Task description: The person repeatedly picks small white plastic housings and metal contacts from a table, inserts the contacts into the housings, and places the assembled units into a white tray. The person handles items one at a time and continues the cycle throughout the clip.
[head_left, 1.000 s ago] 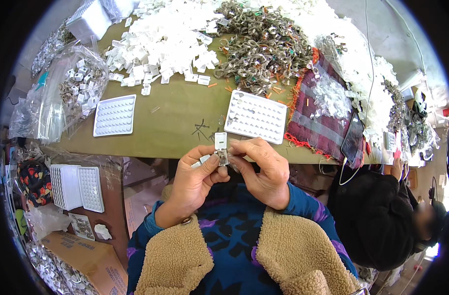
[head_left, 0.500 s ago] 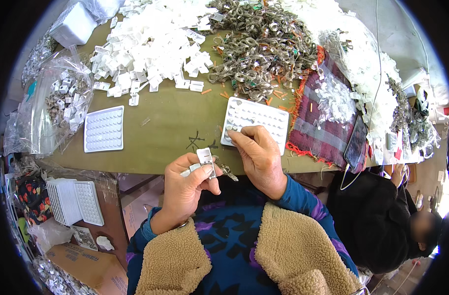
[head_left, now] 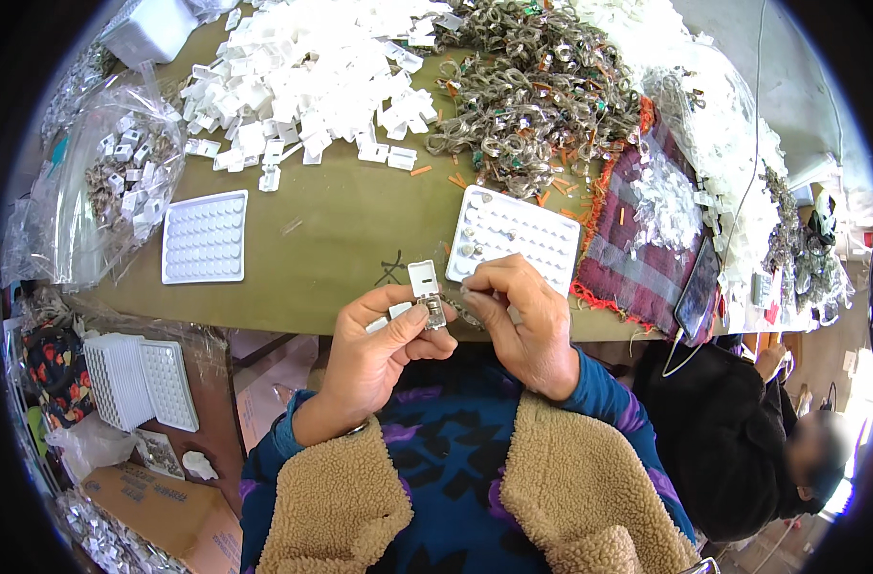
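Observation:
Just past the table's near edge, my left hand (head_left: 374,368) pinches a small white plastic case (head_left: 423,277). Its lid stands up, and a clear part with metal pieces shows below by the thumb. More white plastic (head_left: 390,316) is tucked in the same hand. My right hand (head_left: 527,330) is close by on the right, thumb and forefinger pressed together; what is between them is too small to name. Beyond it lies a white dimpled tray (head_left: 541,218) with a few small round pieces at its left. A greyish band (head_left: 463,308) hangs between my hands.
A heap of white plastic cases (head_left: 302,77) and a pile of looped grey bands (head_left: 532,96) cover the far table. Another dimpled tray (head_left: 205,239) lies left, beside a clear bag (head_left: 101,210). At right are a plaid cloth (head_left: 628,249), a phone (head_left: 696,287) and a seated person (head_left: 733,430).
My right hand has moved off the tray toward the case, fingers pinched. The left hand has shifted right and up slightly with the case. The whole view has shifted a little.

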Demonstrator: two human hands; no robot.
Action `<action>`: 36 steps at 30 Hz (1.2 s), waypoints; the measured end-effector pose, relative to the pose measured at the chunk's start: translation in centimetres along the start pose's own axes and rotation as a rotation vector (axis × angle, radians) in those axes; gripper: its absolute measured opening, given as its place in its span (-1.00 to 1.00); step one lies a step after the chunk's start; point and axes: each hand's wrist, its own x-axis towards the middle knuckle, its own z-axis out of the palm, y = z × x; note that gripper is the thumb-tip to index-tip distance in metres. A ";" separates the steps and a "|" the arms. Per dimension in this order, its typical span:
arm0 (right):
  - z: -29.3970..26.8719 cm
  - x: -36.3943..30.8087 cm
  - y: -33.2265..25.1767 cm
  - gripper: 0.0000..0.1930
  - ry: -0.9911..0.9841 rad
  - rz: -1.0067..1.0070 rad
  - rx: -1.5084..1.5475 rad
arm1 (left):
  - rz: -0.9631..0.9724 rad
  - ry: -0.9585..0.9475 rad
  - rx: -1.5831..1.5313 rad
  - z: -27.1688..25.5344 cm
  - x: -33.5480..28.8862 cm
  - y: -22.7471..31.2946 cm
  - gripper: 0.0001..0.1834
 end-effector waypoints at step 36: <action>-0.3 -3.4 -3.1 -0.66 -0.199 -0.137 0.313 | -0.125 -0.225 -0.301 -1.0 -3.9 -2.7 -0.66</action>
